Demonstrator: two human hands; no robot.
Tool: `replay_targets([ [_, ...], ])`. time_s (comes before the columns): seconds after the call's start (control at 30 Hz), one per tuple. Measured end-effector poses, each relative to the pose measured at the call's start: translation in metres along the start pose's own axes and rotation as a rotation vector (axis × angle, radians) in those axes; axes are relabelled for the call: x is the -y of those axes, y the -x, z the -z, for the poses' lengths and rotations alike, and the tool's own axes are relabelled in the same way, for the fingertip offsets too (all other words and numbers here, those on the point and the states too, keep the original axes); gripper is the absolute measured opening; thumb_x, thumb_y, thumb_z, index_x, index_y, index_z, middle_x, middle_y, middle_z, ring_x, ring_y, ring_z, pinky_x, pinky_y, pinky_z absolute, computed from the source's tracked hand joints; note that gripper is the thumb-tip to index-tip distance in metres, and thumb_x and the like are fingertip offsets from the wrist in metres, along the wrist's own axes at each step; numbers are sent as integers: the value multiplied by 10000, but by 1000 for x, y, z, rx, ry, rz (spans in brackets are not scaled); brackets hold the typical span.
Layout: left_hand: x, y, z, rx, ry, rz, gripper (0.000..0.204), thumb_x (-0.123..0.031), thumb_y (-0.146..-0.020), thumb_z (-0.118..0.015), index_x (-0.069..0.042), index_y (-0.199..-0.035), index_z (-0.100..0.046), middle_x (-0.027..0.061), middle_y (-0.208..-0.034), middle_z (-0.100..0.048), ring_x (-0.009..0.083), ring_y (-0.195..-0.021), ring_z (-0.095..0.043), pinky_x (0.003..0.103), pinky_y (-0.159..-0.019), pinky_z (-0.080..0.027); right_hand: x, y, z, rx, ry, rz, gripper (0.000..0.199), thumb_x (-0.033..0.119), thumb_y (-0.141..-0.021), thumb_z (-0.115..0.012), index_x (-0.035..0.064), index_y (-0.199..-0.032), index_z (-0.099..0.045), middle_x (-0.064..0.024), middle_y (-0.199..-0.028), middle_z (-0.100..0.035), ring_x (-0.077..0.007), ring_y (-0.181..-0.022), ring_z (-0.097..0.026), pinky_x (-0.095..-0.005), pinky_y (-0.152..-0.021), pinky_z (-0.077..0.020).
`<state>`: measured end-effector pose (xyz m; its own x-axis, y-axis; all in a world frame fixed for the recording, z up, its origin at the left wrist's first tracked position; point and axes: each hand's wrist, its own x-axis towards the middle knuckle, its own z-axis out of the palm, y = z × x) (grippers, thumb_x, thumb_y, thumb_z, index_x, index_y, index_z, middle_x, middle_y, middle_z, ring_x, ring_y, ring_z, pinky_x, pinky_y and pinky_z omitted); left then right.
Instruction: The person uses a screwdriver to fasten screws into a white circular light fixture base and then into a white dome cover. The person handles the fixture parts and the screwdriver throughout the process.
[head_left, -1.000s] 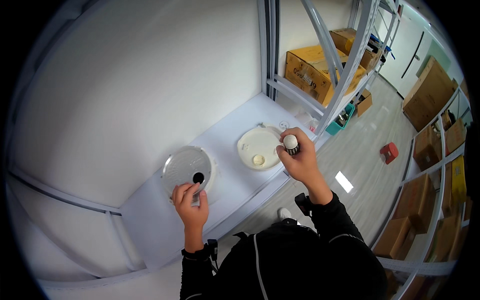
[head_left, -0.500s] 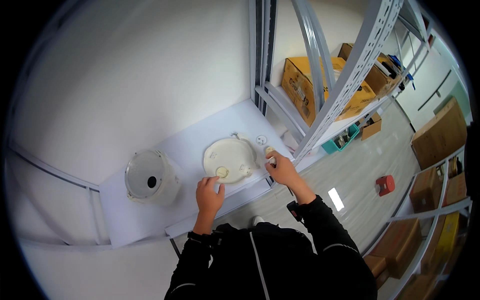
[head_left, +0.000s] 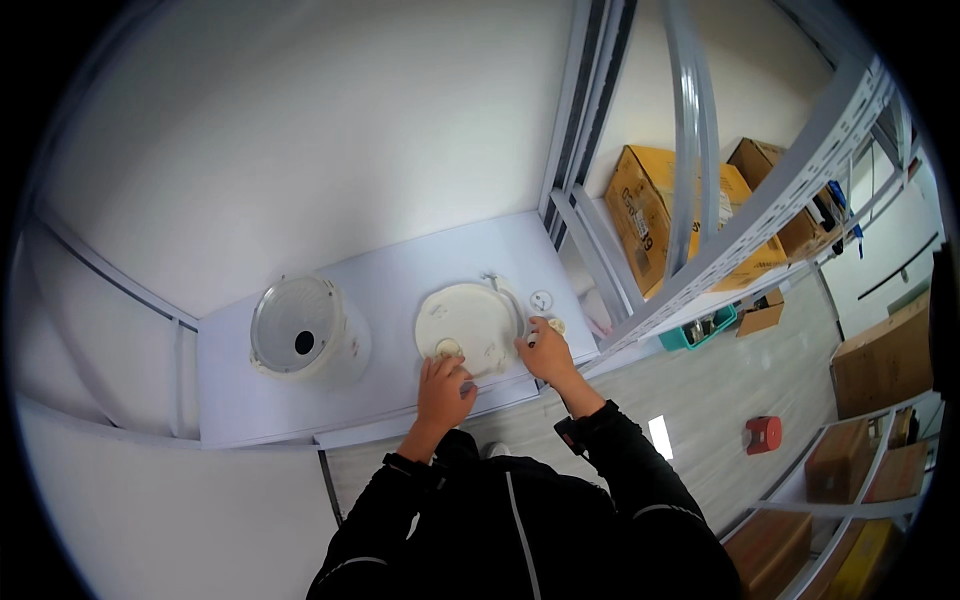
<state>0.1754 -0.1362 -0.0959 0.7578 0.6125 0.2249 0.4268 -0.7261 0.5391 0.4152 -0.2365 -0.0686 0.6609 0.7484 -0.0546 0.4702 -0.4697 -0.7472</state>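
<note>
Lying flat on the pale worktop (head_left: pixel 385 300), a round cream lid (head_left: pixel 465 315) sits between the person's two hands, toward the worktop's near edge. A small round cap (head_left: pixel 447 348) is set near its lower-left rim, and the left hand (head_left: pixel 443 394) is right there, fingers bent down over that part; whether they grip or merely rest, I cannot tell. At the lid's right rim, the right hand (head_left: pixel 548 356) has its fingers curled in, with a small dark bit showing at the fingertips; its grip is too hidden to judge. Just beyond that hand lies a small cream piece (head_left: pixel 556 326), with a flat white disc (head_left: pixel 541 300) behind it, and a little metal fitting (head_left: pixel 491 277) is near the lid's far rim. Apart to the left stands a white tub (head_left: pixel 350 345), its grey interior showing a round black spot (head_left: pixel 304 342). Past the worktop's right end, a metal rack (head_left: pixel 745 225) holds a yellow carton (head_left: pixel 630 200), and a teal bin (head_left: pixel 672 340) is below. Farther right, a red stool (head_left: pixel 764 434) stands on the shiny floor (head_left: pixel 690 400), near shelves bearing brown cardboard boxes (head_left: pixel 838 460).
</note>
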Motion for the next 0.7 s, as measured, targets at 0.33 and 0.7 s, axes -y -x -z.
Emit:
replay_targets([
  [0.33,35,15,25,-143,-251,206,261,-324,-849,-823,-75,-930,-830,99,-1314,-718,370,-1418,-551,615,-1294,-259,-14,-25,-7,42,96,37,682,308,-880,-837,-15,-1434,-602,-225,-1016,-795,-397,-992,-777,-474,-915,-599],
  [0.7,-3,-7,13,-44,-95,91,588,-441,-836,-853,-64,-1279,-767,196,-1513,-573,460,-1501,-433,665,-1282,-251,2,-40,-22,78,117,22,724,445,-928,-810,-64,-1410,-630,-277,-1104,-788,-432,-1077,-766,-492,-954,-592],
])
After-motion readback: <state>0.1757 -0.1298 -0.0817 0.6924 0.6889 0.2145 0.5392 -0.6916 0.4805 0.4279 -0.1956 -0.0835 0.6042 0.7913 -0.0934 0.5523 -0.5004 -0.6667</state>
